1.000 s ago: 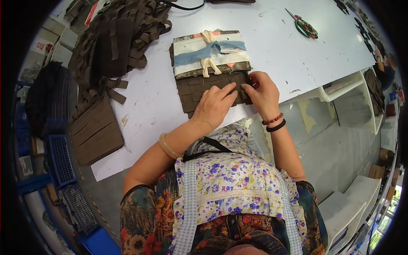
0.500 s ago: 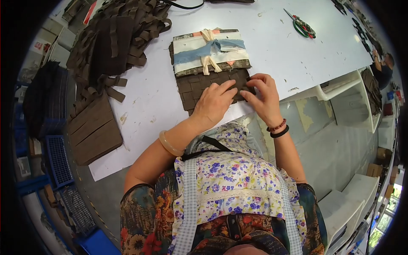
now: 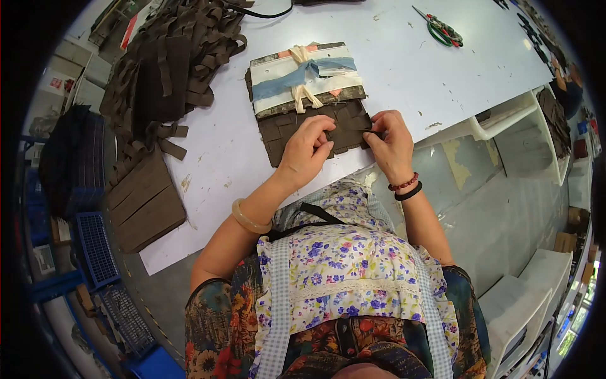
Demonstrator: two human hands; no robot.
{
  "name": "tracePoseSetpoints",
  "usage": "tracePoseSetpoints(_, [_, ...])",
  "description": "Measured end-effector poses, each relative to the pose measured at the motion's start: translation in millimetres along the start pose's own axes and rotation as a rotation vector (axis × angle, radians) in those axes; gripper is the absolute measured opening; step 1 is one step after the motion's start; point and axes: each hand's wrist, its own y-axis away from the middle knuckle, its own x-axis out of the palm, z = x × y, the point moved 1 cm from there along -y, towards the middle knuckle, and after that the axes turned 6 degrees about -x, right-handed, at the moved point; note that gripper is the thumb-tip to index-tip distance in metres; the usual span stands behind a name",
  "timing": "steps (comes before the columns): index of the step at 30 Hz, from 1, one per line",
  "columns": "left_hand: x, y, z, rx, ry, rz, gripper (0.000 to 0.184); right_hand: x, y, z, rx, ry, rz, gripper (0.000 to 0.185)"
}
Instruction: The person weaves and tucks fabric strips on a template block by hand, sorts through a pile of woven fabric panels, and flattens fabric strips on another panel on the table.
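A dark brown woven fabric panel lies near the table edge, made of interlaced flat strips. On its upper part rests a flat white block, wrapped in a blue cloth band and tied with a cream cloth strip. My left hand sits on the weave with bent fingers, thumb and fingertips apart. At the panel's right edge, my right hand pinches the end of a brown strip between thumb and fingers.
A heap of brown strips covers the table's left side, with a stack of brown fabric pieces at the corner. Scissors with green handles lie at the back right. White bins stand right of the table; a person is beyond.
My left hand has moved slightly left, and its fingers went from stretched out to bent. My right hand stays at the panel's edge, its thumb and fingers closer together.
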Motion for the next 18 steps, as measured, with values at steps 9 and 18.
tracePoseSetpoints(9, [-3, -1, 19, -0.109, 0.268, -0.146, 0.02, 1, -3, -6, -0.012, -0.073, 0.123, 0.017])
tracePoseSetpoints(18, [-10, 21, 0, 0.335, -0.762, 0.049, 0.046, 3, -1, -2, -0.017, -0.067, 0.11, 0.015])
